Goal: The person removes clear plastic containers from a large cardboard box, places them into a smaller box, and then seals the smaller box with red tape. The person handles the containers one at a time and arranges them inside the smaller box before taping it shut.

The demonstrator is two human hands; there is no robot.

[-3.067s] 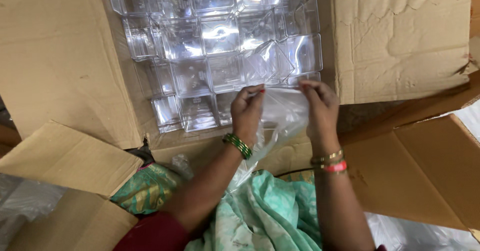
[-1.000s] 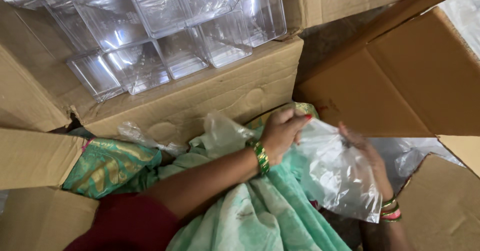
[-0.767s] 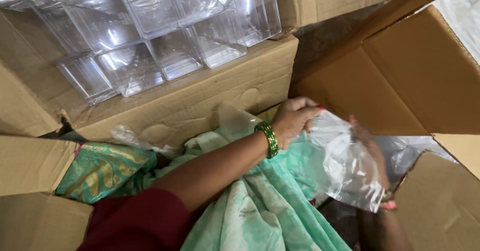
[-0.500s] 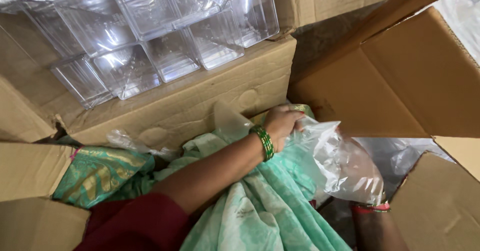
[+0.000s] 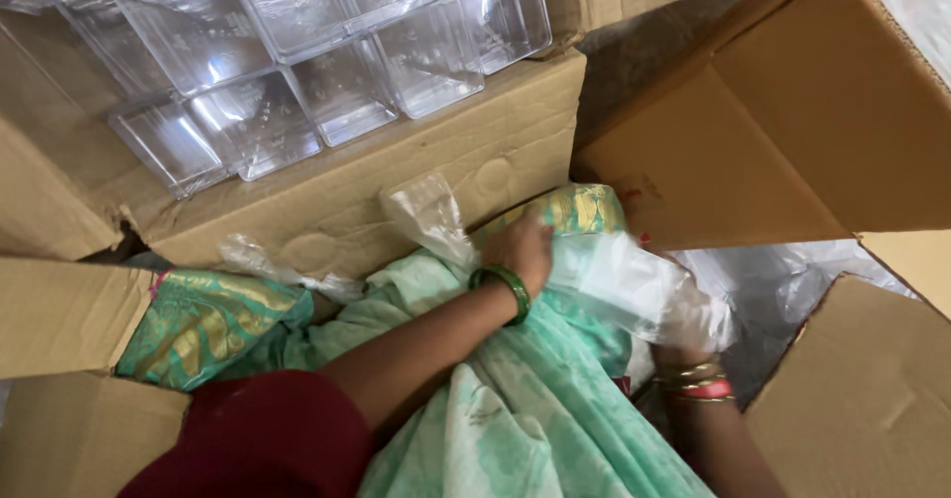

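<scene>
Soft, even light falls from above and leaves only faint shadows in the gaps between the cardboard boxes (image 5: 763,151). White glare glints off the clear plastic trays (image 5: 297,52) at the top. The plastic bag (image 5: 634,285) looks milky and slightly smeared by motion. The upper right corner is washed out, and the near red sleeve (image 5: 258,439) is soft

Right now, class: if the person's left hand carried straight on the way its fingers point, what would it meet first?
The left hand, gripping the clear plastic bag, points up the picture. First in that line seems to be the brown side wall of the cardboard box holding clear plastic containers, though depth is unclear.
</scene>
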